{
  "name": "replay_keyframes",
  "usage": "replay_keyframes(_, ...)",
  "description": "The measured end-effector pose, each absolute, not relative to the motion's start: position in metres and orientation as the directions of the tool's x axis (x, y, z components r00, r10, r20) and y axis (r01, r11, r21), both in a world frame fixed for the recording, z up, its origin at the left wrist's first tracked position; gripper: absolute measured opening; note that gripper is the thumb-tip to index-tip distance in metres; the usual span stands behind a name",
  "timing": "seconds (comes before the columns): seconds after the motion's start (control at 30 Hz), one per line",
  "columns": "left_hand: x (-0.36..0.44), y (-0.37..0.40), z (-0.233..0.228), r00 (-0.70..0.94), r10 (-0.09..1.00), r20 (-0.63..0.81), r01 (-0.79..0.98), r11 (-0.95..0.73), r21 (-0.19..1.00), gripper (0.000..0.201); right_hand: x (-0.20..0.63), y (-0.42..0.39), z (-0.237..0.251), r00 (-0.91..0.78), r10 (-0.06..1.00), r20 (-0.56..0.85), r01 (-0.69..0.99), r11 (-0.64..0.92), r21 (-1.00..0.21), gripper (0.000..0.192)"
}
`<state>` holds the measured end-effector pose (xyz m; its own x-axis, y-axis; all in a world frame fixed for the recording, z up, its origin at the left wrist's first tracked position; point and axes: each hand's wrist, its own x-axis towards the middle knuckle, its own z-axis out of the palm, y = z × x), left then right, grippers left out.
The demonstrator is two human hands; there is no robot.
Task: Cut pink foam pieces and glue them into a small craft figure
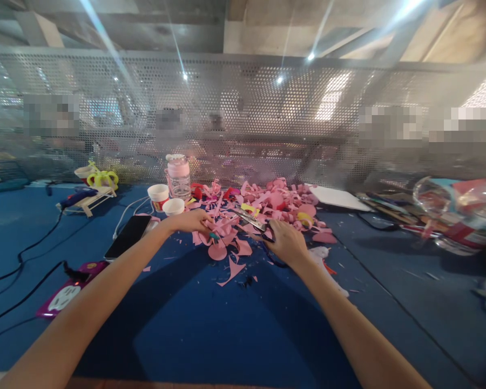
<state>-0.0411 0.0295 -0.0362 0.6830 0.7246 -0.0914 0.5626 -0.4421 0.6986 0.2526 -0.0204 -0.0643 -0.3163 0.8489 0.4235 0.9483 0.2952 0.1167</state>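
Observation:
My right hand [285, 241] grips a pair of scissors [249, 219] whose metal blades point up and left over a heap of pink foam scraps [273, 202]. My left hand [192, 220] reaches into the left side of the heap and pinches a pink foam piece [216, 246] near the blade tips. Cut pink offcuts [231, 270] lie on the blue table [210, 335] just in front of both hands.
A black phone [128, 236] lies left of my left arm. Two white cups [159, 195] and a pink-lidded jar [179, 175] stand behind it. A glue gun on a stand [83, 199], cables, a purple power strip [67, 294], a white sheet [338, 198] and clutter at right surround the work spot.

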Motion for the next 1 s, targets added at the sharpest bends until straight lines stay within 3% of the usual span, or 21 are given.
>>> replay_keyframes(0.5,-0.04,0.03,-0.036,0.682,0.727,-0.082,0.571,-0.459,0.681,0.02,0.246,-0.026,-0.057,-0.288,0.882,0.373,0.957,0.255,0.136,0.046)
replay_keyframes(0.83,-0.037,0.03,-0.037,0.714,0.699,-0.038,0.562,-0.541,0.625,0.014,0.239,-0.032,-0.05,-0.289,0.923,0.252,0.955,0.26,0.144,0.032)
replay_keyframes(1.0,-0.035,0.03,-0.044,0.726,0.688,-0.019,0.512,-0.522,0.682,0.013,0.233,-0.035,-0.046,-0.262,0.939,0.224,0.962,0.234,0.144,0.026)
